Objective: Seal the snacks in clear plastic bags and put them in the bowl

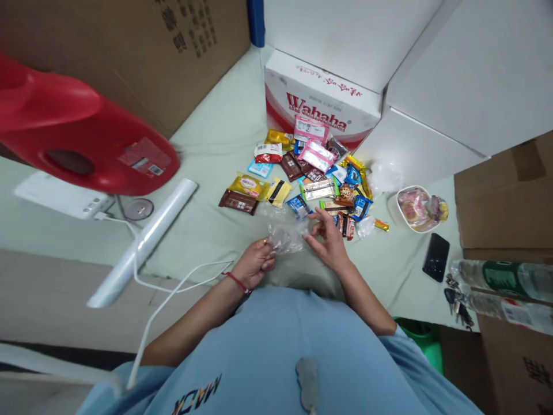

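Between my hands is a clear plastic bag (287, 235), thin and crumpled. My left hand (256, 262), with a red string bracelet at the wrist, pinches its left edge. At the bag's right side, my right hand (327, 239) has its fingers apart, thumb and fingertips close to the plastic; whether they touch it I cannot tell. Just beyond lies a loose pile of wrapped snacks, among them a brown packet (238, 202), a yellow-green packet (249, 185), a blue packet (299, 206), a pink and white packet (317, 155) and a red and white packet (268, 153).
Behind the snacks stands a white and red Wahaha box (324, 98). At right are a white tub (400, 210) of packets, a black phone (436, 257), keys (457, 302) and plastic bottles (503, 278). On the left are a red jug (99, 135), a plastic roll (144, 242) and a white cable (136, 259).
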The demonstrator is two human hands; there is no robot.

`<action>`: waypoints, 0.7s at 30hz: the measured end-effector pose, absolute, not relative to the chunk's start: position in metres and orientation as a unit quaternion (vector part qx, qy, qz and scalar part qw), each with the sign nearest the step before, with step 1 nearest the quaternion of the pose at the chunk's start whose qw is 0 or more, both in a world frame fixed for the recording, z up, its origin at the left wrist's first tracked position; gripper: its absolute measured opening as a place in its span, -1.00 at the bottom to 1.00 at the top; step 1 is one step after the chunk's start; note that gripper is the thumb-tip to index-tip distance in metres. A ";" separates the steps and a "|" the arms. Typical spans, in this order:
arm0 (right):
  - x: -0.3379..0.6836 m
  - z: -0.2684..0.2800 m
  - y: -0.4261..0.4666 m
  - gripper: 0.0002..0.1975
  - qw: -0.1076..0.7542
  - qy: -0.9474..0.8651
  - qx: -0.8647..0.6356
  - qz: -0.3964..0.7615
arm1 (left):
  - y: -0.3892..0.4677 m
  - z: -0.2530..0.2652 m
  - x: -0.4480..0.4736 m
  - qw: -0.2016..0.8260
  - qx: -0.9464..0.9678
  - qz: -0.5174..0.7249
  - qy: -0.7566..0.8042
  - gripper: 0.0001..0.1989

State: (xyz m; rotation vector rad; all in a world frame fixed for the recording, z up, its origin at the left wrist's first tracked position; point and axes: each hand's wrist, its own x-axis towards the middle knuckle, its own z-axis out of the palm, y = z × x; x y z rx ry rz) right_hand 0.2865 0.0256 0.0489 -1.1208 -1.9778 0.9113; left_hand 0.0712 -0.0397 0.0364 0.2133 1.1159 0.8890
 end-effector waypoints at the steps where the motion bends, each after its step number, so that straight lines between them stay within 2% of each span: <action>1: 0.290 0.048 0.023 -0.42 0.348 -0.756 -0.431 0.349 | -0.040 0.036 0.070 0.754 0.096 0.405 0.509 -0.61; 4: 0.295 0.043 0.012 -0.79 0.329 -0.789 -0.419 0.306 | -0.041 0.037 0.071 0.762 0.097 0.396 0.504 -0.59; 5: 0.294 0.041 0.009 -0.86 0.314 -0.810 -0.406 0.285 | -0.041 0.038 0.072 0.764 0.099 0.392 0.502 -0.59; 6: 0.292 0.040 0.007 -0.87 0.297 -0.829 -0.393 0.264 | -0.040 0.039 0.073 0.767 0.102 0.388 0.501 -0.59; 10: 0.277 0.035 0.010 -0.69 0.243 -0.868 -0.384 0.200 | -0.040 0.042 0.081 0.770 0.114 0.379 0.501 -0.57; 13: 0.270 0.035 0.018 -0.72 0.214 -0.874 -0.400 0.174 | -0.041 0.043 0.085 0.765 0.121 0.381 0.505 -0.54; 16: 0.275 0.042 0.023 -0.77 0.226 -0.868 -0.405 0.178 | -0.043 0.042 0.083 0.752 0.119 0.396 0.513 -0.55; 21: 0.305 0.069 0.015 -0.79 0.297 -0.859 -0.373 0.186 | -0.042 0.037 0.074 0.708 0.104 0.452 0.533 -0.60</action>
